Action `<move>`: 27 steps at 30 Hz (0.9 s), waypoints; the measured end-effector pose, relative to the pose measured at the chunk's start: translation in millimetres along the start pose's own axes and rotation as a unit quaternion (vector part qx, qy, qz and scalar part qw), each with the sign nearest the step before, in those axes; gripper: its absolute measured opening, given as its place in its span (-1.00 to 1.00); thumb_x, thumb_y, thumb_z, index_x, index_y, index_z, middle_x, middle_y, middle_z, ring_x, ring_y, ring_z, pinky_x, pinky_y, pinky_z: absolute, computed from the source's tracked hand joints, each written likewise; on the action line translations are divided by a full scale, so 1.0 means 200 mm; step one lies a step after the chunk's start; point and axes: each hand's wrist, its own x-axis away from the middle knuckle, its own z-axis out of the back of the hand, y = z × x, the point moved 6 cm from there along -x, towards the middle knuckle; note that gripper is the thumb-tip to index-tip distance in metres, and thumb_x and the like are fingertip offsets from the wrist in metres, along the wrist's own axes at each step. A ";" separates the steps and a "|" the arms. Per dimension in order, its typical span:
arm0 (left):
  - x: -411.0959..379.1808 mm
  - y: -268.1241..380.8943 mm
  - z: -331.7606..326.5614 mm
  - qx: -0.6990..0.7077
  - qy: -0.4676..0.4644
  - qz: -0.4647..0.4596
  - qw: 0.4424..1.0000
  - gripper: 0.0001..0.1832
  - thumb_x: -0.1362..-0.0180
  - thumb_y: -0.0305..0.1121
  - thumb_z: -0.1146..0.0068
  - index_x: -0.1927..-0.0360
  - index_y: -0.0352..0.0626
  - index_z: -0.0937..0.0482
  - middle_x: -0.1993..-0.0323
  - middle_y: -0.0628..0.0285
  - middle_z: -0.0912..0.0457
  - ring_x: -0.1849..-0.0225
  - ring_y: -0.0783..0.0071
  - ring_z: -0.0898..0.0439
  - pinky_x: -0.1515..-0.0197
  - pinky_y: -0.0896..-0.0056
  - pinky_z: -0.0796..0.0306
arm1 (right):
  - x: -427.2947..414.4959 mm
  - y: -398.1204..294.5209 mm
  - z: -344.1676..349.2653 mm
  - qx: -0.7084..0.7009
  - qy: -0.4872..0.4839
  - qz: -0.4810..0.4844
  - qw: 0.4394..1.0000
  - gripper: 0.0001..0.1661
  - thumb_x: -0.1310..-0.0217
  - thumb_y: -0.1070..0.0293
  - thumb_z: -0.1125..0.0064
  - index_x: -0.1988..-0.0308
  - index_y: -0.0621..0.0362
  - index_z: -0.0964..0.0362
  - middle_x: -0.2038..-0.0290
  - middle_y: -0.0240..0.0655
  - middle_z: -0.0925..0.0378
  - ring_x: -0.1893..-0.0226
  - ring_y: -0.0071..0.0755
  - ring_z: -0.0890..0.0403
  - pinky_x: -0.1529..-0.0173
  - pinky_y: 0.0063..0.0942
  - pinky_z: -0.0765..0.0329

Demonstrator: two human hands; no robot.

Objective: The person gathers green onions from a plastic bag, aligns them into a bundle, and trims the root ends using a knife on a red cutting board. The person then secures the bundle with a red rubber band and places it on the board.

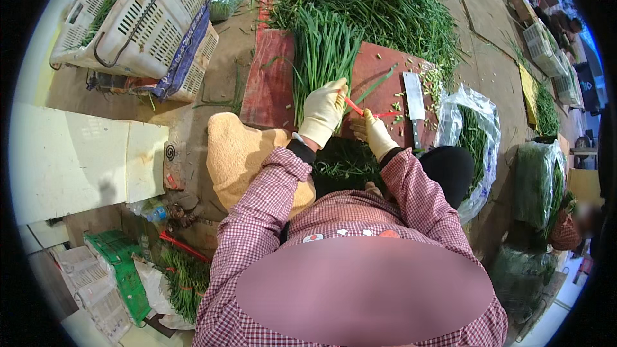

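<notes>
A bunch of long green leafy stalks (324,48) lies on a red cutting board (270,82). Over the bunch's lower end, my left hand (324,108), in a cream glove, pinches a red tie strip (354,106). Gloved the same way, my right hand (377,134) grips the strip a little to the right, low over the board. A cleaver (413,96) with a black handle rests on the board's right part, its handle towards me. Short cut stalk ends (430,82) are scattered around the blade. Beyond the board spreads a large heap of loose green stalks (385,0).
White plastic crates (144,24) stand at the upper left. A clear plastic bag (489,130) with greens lies right of the board. An orange towel-like cloth (241,154) is by my left arm. Bundled greens (185,279) sit lower left, wrapped greens (535,188) far right.
</notes>
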 end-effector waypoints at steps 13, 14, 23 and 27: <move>0.15 -0.90 -0.06 -0.018 0.112 0.385 0.916 -0.45 -0.46 0.00 0.17 -0.09 -0.33 -0.58 0.06 -0.26 -0.64 -0.03 -0.16 -0.61 -0.05 0.11 -0.47 | -0.30 -0.15 -0.29 0.305 0.147 0.151 0.929 -0.37 -0.49 -0.08 0.06 0.11 0.38 -0.52 0.32 -0.05 -0.63 0.29 -0.11 -0.59 0.09 -0.24 -0.48; 0.18 -0.94 -0.08 0.005 0.094 0.412 0.906 -0.45 -0.45 0.01 0.17 -0.02 -0.35 -0.59 0.14 -0.25 -0.66 0.04 -0.16 -0.62 0.01 0.09 -0.46 | -0.25 -0.17 -0.31 0.290 0.134 0.124 0.940 -0.37 -0.49 -0.08 0.06 0.10 0.38 -0.52 0.33 -0.08 -0.63 0.30 -0.14 -0.58 0.10 -0.25 -0.47; 0.32 -0.50 -0.30 0.367 -0.058 0.480 0.794 -0.43 -0.48 -0.02 0.31 -0.12 -0.36 -0.51 0.02 -0.03 -0.64 0.00 0.22 -0.62 -0.04 0.24 -0.50 | -0.22 0.05 -0.07 0.007 0.068 -0.019 0.997 -0.29 -0.49 -0.13 0.16 -0.05 0.40 -0.46 0.13 -0.10 -0.64 0.13 -0.17 -0.61 0.05 -0.19 -0.51; 0.57 -0.31 -0.36 0.525 -0.066 0.477 0.702 -0.40 -0.50 0.05 0.33 -0.11 -0.27 -0.56 0.01 0.11 -0.67 0.03 0.31 -0.66 -0.05 0.24 -0.54 | 0.08 0.09 0.03 0.087 0.034 0.028 0.995 -0.37 -0.53 -0.06 0.18 -0.04 0.33 -0.49 0.12 -0.20 -0.66 0.10 -0.28 -0.61 -0.03 -0.27 -0.52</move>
